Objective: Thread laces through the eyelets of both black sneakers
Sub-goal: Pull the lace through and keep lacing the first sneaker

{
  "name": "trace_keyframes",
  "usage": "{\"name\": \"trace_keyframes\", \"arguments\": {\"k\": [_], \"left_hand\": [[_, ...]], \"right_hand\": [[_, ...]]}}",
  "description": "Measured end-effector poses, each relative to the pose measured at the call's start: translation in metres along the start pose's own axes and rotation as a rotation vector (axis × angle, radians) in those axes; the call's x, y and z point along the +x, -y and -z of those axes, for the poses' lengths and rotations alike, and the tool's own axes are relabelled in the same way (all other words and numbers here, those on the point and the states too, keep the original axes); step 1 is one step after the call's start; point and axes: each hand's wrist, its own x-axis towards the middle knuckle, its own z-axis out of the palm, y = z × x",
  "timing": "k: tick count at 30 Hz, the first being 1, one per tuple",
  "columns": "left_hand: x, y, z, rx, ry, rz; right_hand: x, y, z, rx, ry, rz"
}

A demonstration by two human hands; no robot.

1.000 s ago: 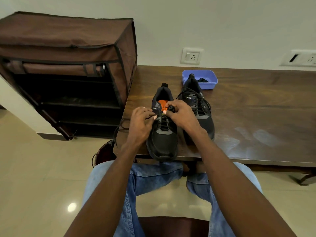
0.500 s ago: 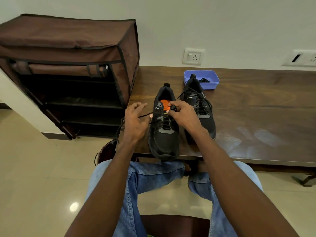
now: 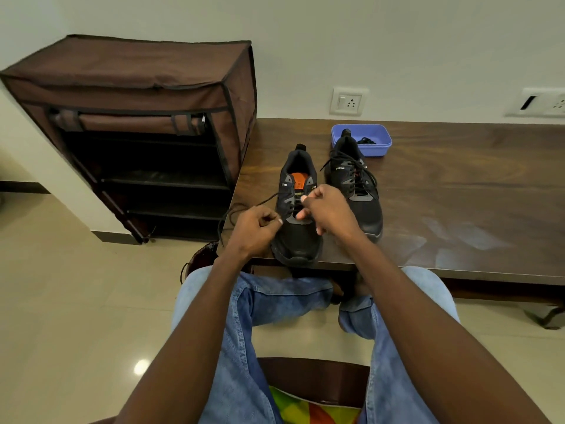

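1. Left sneaker [image 3: 297, 237] stands at the table's [image 3: 458, 209] near edge, the laced right sneaker [image 3: 354, 191] just beside it.
2. Left hand [image 3: 255, 229] pinches the black lace [image 3: 244, 206].
3. Right hand [image 3: 328, 209], fingers curled, seems to pinch lace at the eyelets.

What my headcam can't settle

My right hand [image 3: 328, 214] covers the middle eyelets of the near sneaker [image 3: 298, 209], so I can't tell how far its lace [image 3: 244, 206] is threaded; the lace's loop drops off the table [image 3: 458, 191] edge at 9 o'clock. The far sneaker [image 3: 354, 185] hides the blue tray's [image 3: 379, 142] front-left corner, and the dark tangle inside is too small to identify. The right socket plate [image 3: 544, 102] is cut off at 3 o'clock.
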Motion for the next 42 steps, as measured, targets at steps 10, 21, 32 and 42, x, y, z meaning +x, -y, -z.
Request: {"name": "trace_keyframes", "arguments": {"k": [10,21,32,42], "left_hand": [[-0.021,0.001,0.004,-0.284,-0.164,-0.036],[0.022,-0.043,0.005,-0.484,0.016,-0.051],[0.022,0.021,0.006,-0.175,-0.402,0.356],[0.029,-0.02,-0.009,-0.229,0.067,-0.116]], "right_hand": [[-0.022,0.015,0.006,0.472,0.095,0.001],[-0.006,0.014,0.046,0.863,0.156,0.124],[0.015,-0.006,0.06,0.453,-0.078,0.001],[0.012,-0.002,0.029,0.272,0.138,0.083]]}}
